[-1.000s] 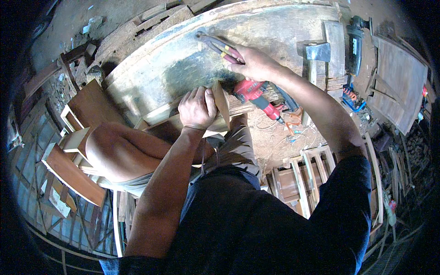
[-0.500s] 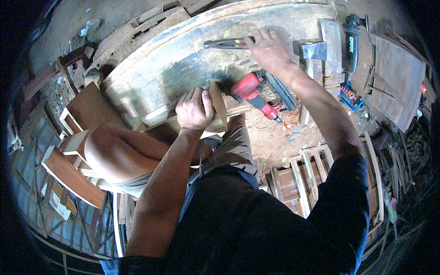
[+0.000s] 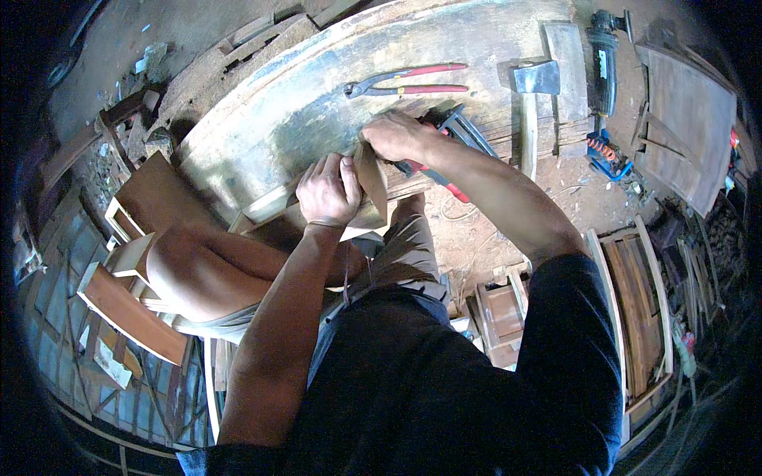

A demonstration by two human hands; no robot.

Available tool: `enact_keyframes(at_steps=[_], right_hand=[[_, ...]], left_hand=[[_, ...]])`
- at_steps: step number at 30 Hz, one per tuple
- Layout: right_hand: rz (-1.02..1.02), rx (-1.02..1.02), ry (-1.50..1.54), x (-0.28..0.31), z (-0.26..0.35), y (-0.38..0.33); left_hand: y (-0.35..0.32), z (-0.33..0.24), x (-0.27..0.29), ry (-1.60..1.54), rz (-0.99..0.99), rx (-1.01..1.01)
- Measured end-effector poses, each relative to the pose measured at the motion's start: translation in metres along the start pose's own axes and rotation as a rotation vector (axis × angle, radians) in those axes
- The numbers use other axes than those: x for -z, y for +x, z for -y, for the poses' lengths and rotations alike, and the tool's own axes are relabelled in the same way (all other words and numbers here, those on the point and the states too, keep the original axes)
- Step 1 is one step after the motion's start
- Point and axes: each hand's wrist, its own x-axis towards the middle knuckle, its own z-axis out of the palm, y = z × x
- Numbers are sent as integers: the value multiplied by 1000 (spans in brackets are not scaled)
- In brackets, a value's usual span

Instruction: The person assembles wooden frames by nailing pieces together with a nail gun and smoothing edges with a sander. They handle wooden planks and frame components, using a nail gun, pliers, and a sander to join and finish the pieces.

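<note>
Head view: what does the left hand do?

The left hand (image 3: pixel 329 190) is clamped over the edge of a wooden box (image 3: pixel 375 184), knuckles up, thumb toward its upright end.

And where is the box?

At the near edge of the table (image 3: pixel 262 111), in front of the person's lap, with the bent leg (image 3: pixel 206 278) to its left.

The right hand?

The right hand (image 3: pixel 393 136) is at the far corner of the box's upright end, near the left hand, fingers curled in. They are turned from the camera, so I can't tell whether they pinch anything.

What's under that forearm?

A red and black nail gun (image 3: pixel 470 128), partly covered by the arm.

The pincers?

The pincers (image 3: pixel 409 82) lie on the table beyond the right hand, apart from it, their red handles spread and pointing right.

Anything farther right?

A hatchet (image 3: pixel 536 78), handle toward the person, and a flat board (image 3: pixel 566 71) just beside it. Past those sit a dark tool (image 3: pixel 605 75) and an orange coil (image 3: pixel 603 144).
</note>
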Motion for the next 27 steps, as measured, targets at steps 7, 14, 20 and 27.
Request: enact_keyframes(at_steps=[7,14,20,27], right_hand=[[-820,-151,249,-14,24,-72],[-979,-393,304,-98,58,-141],[-1054,-284,21,-36,26,-89],[-376,-222,-405,44,-70,-31]], left_hand=[[1,0,0,15,-1,11],[1,0,0,-2,-4,-13],[-1,-1,-2,44,18,37],[-3,1,-5,-1,16,17]])
